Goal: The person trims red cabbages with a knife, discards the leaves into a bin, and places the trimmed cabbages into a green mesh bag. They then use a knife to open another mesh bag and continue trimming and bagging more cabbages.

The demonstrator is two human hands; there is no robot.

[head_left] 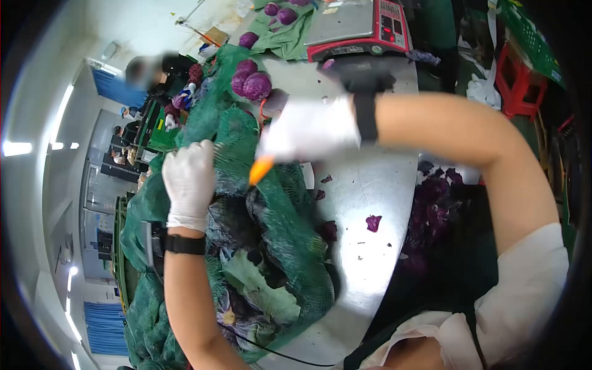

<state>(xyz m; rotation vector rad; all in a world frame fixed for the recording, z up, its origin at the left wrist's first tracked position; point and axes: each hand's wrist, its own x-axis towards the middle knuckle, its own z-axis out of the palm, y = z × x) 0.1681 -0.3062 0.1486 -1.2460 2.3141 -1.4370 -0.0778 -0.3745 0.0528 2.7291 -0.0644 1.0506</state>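
Observation:
A large green mesh bag (296, 246) lies on the metal table, torn open along its middle. Dark purple cabbages (228, 222) and a pale green outer leaf (259, 287) show through the gap. My left hand (190, 182), in a white glove, is closed in a fist on the bag's netting beside the opening. Above the bag, my right hand (308, 129), also gloved and smeared by motion, grips a small orange-tipped tool (261, 171). Its tip points down at the netting; the tool's exact kind is too blurred to tell.
Peeled purple cabbages (253, 83) sit beyond the bag. A red digital scale (357, 31) stands at the table's far end. Leaf scraps (373, 223) dot the metal table (370, 277); more fill a dark space beside it. A red stool (521, 80) and other people are farther off.

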